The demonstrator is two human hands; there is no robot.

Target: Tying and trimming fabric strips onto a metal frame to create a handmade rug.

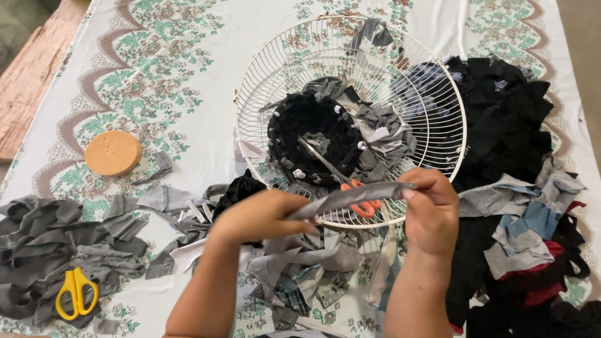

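Nearest the camera, the left hand (pixel 256 216) and right hand (pixel 431 209) each pinch one end of a grey fabric strip (pixel 350 197), stretched taut between them just above the near rim of a white wire fan guard (pixel 451 112). The guard lies like a bowl on a floral tablecloth (pixel 156 75). Inside it sit a dark ring of knotted strips (pixel 310 138), loose grey scraps, and orange-handled scissors (pixel 360 199), partly hidden behind the strip.

Open cloth lies to the far left, around a round orange sponge (pixel 113 152). The wooden table edge (pixel 31 75) shows at the upper left. Grey scraps (pixel 37 244) heap at the lower left with yellow scissors (pixel 76 293) on them. A pile of black, grey and red cloth (pixel 519 188) crowds the right side and runs out of view at the bottom.
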